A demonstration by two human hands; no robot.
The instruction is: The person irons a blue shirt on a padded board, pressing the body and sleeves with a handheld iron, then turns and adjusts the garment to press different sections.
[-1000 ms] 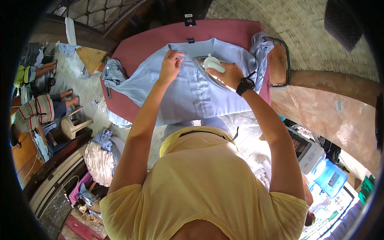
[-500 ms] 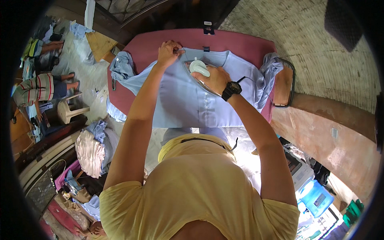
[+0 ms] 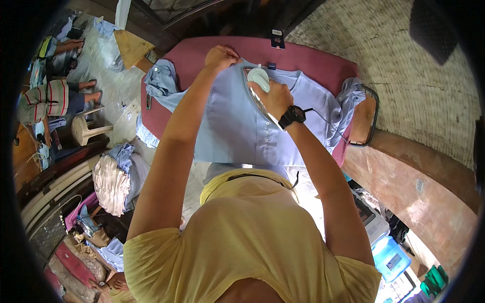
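At the far left, a person in a striped top (image 3: 56,98) is by a beige plastic stool (image 3: 83,130), and nearer the wearer sits a pile of cream clothes (image 3: 110,184) with blue cloth (image 3: 121,155) against it. Next comes the red ironing board (image 3: 189,56), its left end bearing a bunched blue cuff (image 3: 161,78). From there a light blue shirt (image 3: 227,116) lies spread across the board, its lower edge toward the wearer and its button row running down the middle. The left hand (image 3: 222,58) is at the shirt's upper edge with its fingers curled in; they are partly turned away, so I cannot tell whether they pinch the cloth. Just right of it, the right hand (image 3: 278,101) is wrapped round the handle of an iron (image 3: 258,78), which rests on the shirt near the collar. A black tag (image 3: 277,40) is at the board's far edge, above the collar. On the right wrist is a black watch (image 3: 293,116). Farther right, the other cuff (image 3: 351,90) lies crumpled beside the board's wooden end (image 3: 361,121); lower down stands a blue water jug (image 3: 391,260).
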